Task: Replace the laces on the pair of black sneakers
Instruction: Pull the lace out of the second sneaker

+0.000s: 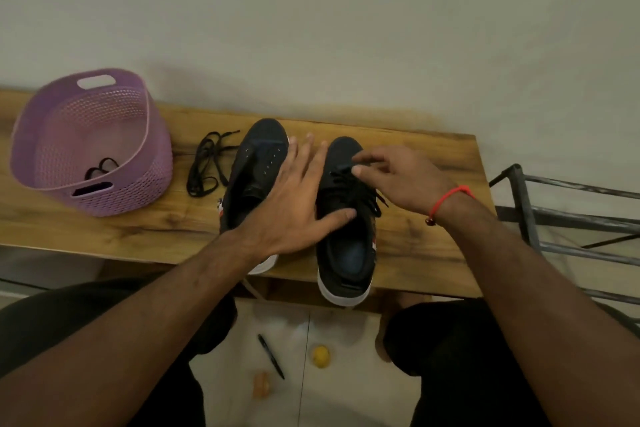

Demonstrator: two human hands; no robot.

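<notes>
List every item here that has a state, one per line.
left sneaker: unlaced, eyelets bare
right sneaker: laced
loose lace: heaped on bench
basket: upright, holds lace
left hand: open, spread
right hand: pinches right sneaker's lace

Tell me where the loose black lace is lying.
The loose black lace lies on the wooden bench, between the purple basket and the unlaced left sneaker.

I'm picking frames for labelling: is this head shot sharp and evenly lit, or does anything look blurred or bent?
Head view: dim, warm light; left hand and right hand slightly motion-blurred; purple basket soft-edged; table edge bows from wide-angle distortion; no glare.
</notes>
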